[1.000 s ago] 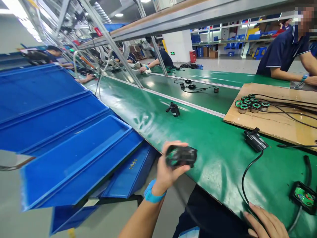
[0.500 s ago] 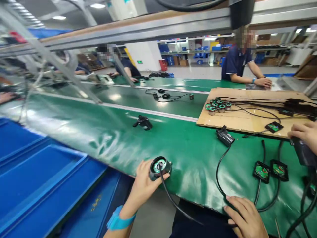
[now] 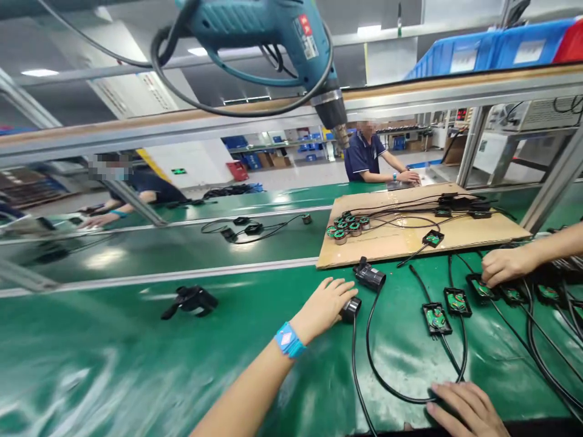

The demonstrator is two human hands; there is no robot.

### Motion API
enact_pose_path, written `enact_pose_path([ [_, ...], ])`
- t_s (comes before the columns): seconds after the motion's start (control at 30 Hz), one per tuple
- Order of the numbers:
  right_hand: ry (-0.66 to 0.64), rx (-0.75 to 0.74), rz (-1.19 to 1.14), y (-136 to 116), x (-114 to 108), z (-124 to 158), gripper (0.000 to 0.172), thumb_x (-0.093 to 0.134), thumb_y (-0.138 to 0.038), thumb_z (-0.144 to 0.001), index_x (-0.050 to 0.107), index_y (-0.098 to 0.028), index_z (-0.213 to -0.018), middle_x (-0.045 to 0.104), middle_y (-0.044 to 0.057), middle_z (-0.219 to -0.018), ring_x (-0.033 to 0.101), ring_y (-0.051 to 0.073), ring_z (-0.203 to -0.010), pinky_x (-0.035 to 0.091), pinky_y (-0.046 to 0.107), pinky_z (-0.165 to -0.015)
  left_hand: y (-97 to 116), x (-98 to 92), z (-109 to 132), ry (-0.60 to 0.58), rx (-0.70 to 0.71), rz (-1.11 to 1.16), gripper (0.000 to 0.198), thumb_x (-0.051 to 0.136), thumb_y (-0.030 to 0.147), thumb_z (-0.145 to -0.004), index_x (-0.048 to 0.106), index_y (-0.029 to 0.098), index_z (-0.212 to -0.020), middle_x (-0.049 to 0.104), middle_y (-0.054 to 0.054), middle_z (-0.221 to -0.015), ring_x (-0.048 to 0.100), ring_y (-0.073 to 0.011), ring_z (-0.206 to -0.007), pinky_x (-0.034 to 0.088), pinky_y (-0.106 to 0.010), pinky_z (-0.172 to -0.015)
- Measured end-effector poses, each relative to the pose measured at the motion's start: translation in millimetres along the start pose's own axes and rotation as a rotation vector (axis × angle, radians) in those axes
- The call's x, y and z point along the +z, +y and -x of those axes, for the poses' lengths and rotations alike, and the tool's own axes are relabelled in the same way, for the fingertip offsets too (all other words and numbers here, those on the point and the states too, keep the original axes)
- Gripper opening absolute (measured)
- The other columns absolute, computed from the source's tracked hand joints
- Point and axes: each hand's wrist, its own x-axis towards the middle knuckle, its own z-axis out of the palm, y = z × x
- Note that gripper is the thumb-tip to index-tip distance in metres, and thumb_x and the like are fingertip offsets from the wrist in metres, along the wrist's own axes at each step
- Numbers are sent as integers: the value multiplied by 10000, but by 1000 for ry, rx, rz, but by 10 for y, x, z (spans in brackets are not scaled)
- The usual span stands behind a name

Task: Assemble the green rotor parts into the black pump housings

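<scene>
My left hand (image 3: pixel 324 308) is stretched forward over the green bench, wrapped round a black round pump housing (image 3: pixel 351 310); my thumb is hidden. From that housing a black cable (image 3: pixel 356 370) runs down toward the near edge. Just beyond sits a second black pump housing (image 3: pixel 370 277) with a nozzle, its cable (image 3: pixel 387 388) curving to my right hand. My right hand (image 3: pixel 469 409) lies low at the bench's near edge, fingers stretched out, fingertips touching that cable. Away to the left, another black pump housing (image 3: pixel 195 301) lies on its side.
Small black boxes with green circuit boards (image 3: pixel 436 318) lie at right, where another person's hand (image 3: pixel 510 267) touches one. A cardboard sheet (image 3: pixel 387 246) bears round wired parts (image 3: pixel 340 233). A teal heat gun (image 3: pixel 291 48) hangs overhead near a shelf beam. Co-workers sit across the bench.
My left hand has carried the pump housing forward and right, setting it beside the second housing and turning it over. My right hand stays near the edge. The view has swung right and up.
</scene>
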Motion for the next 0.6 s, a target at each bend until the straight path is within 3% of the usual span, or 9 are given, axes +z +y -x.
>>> enact_pose_path([
  [0.07, -42, -6, 92, 42, 35, 34, 444, 318, -447, -1079, 719, -289, -1191, 696, 1, -1226, 627, 196, -1095, 455, 349, -918, -91, 205, -64, 195, -79, 87, 796, 793, 249, -808, 402, 291, -1500, 390, -105, -1590, 384, -325, -1445, 314, -531, -1192],
  [0.13, -103, -17, 125, 25, 107, 72, 467, 337, -490, -1066, 694, -253, -1252, 663, 9, -1296, 604, 202, -1139, 446, 357, -966, -194, 446, -45, 344, -187, 252, 796, 716, 388, -892, 297, 258, -1556, 328, -133, -1617, 355, -300, -1470, 350, -489, -1187],
  [0.2, -123, -2, 126, -32, 183, 104, 586, 341, -622, -1032, 696, -210, -1250, 672, 38, -1268, 612, 208, -1098, 451, 361, -975, -276, 670, 3, 339, -241, 383, 795, 636, 506, -930, 268, 205, -1567, 367, -170, -1588, 390, -301, -1451, 384, -476, -1170],
  [0.3, -75, 89, 100, -132, 240, 112, 779, 294, -782, -964, 711, -174, -1214, 696, 91, -1145, 633, 214, -1013, 458, 369, -966, -328, 856, 39, 235, -241, 407, 750, 563, 603, -935, 373, 174, -1521, 480, -189, -1501, 444, -328, -1410, 377, -510, -1169],
  [0.5, -10, 231, 4, -224, 210, 43, 777, 374, -832, -910, 691, -183, -1196, 685, 91, -1039, 641, 200, -949, 488, 370, -950, -401, 878, 19, 261, -245, 377, 668, 500, 648, -905, 593, 143, -1331, 627, -184, -1334, 517, -354, -1350, 424, -506, -1141],
  [0.6, -6, 238, -5, -239, 337, 87, 792, 445, -870, -849, 673, -199, -1203, 681, 79, -1014, 638, 190, -923, 501, 357, -920, -519, 936, 15, 314, -225, 353, 619, 538, 647, -846, 669, 182, -1232, 680, -147, -1266, 607, -354, -1248, 518, -463, -1058],
])
